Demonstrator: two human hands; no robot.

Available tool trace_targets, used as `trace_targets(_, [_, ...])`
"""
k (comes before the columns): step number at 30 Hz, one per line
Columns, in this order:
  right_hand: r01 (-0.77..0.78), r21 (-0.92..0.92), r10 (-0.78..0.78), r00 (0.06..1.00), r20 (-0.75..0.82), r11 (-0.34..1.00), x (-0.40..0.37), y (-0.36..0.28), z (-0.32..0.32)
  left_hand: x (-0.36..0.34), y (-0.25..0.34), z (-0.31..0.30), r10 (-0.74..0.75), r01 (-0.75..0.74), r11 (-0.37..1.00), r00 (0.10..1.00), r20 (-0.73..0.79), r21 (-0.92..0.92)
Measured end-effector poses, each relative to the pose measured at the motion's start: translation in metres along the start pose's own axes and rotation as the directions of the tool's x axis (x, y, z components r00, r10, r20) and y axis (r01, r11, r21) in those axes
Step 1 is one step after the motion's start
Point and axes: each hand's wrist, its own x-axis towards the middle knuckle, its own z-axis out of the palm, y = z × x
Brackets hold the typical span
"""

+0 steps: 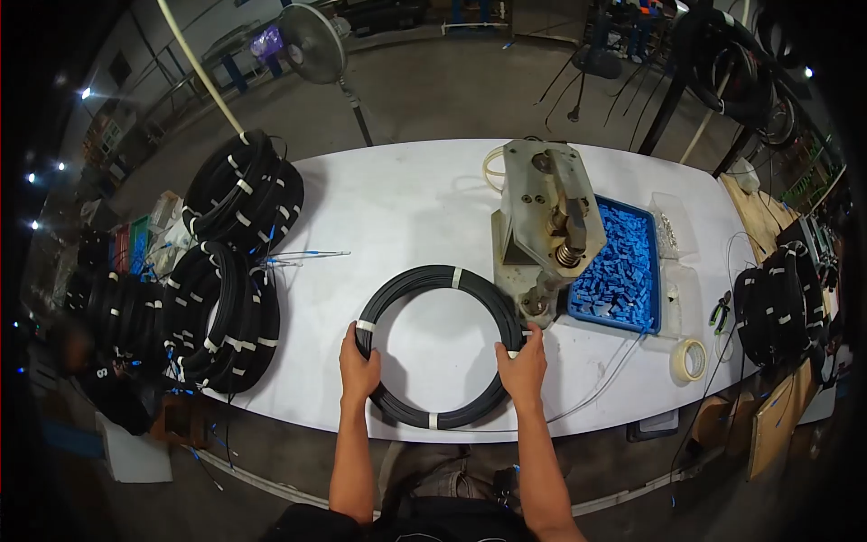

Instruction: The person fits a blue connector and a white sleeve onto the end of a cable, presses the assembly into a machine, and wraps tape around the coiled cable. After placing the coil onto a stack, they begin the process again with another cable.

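Observation:
A coil of black cable [395,408], bound with several bands of white tape, lies at the front of the white table. My left hand [358,363] grips its left side, thumb on the inner edge and fingers round the outside. On the opposite side my right hand [524,363] holds the coil in the same way, close to a white band. Just beyond my right hand stands a metal press [546,212] with a spring and a worn steel head. The undersides of both hands' grips are hidden.
Stacked taped cable coils [239,203] stand at the table's left edge. Right of the press are a blue tray [657,271] of small blue connectors, a tape roll [688,360], pliers [720,312] and more coils [778,307]. A fan [312,43] stands behind the table.

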Motion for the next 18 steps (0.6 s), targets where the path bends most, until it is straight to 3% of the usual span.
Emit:
trace_targets(3, [-0.082, -0.090, 0.088, 0.995, 0.057, 0.993, 0.000, -0.004, 0.000, 0.018, 0.008, -0.007, -0.259, 0.271, 0.948, 0.961, 0.096, -0.166])
trace_targets(4, [-0.122, -0.127, 0.138, 0.982, 0.129, 0.984, 0.002, -0.009, -0.002, 0.022, 0.007, -0.009, -0.262, 0.275, 0.947, 0.960, 0.094, -0.167])
trace_targets(6, [-0.147, -0.168, 0.178, 0.965, 0.191, 0.975, 0.004, -0.009, -0.003, 0.031, -0.001, -0.007, -0.315, 0.377, 0.873, 0.920, 0.233, -0.309])
trace_targets(8, [-0.049, -0.109, 0.061, 0.992, 0.111, 0.993, 0.001, 0.006, 0.009, 0.029, -0.008, -0.006, -0.282, 0.347, 0.858, 0.935, 0.216, -0.379])
trace_targets(11, [0.005, -0.053, -0.003, 0.999, 0.036, 0.999, -0.005, 0.009, 0.009, 0.021, 0.003, -0.020, -0.232, 0.292, 0.865, 0.954, 0.191, -0.408])
trace_targets(12, [0.006, -0.055, -0.004, 0.999, 0.040, 0.998, -0.008, 0.007, 0.008, 0.017, 0.013, -0.029, -0.208, 0.263, 0.829, 0.964, 0.165, -0.494])
trace_targets(13, [-0.126, 0.344, 0.087, 0.988, 0.126, 0.931, -0.010, -0.001, 0.003, 0.015, 0.021, -0.039, -0.183, 0.225, 0.783, 0.974, 0.130, -0.580])
trace_targets(14, [-0.266, 0.670, 0.137, 0.961, 0.239, 0.693, -0.008, -0.009, -0.001, 0.017, 0.022, -0.047, -0.134, 0.174, 0.789, 0.985, 0.112, -0.589])
trace_targets(15, [-0.291, 0.726, 0.157, 0.956, 0.249, 0.624, -0.010, -0.027, -0.009, 0.019, 0.024, -0.053, -0.082, 0.100, 0.771, 0.995, 0.058, -0.629])
trace_targets(18, [-0.285, 0.734, 0.065, 0.948, 0.313, 0.617, -0.004, -0.044, -0.017, 0.021, 0.034, -0.079, 0.001, -0.018, 0.739, 1.000, -0.025, -0.674])
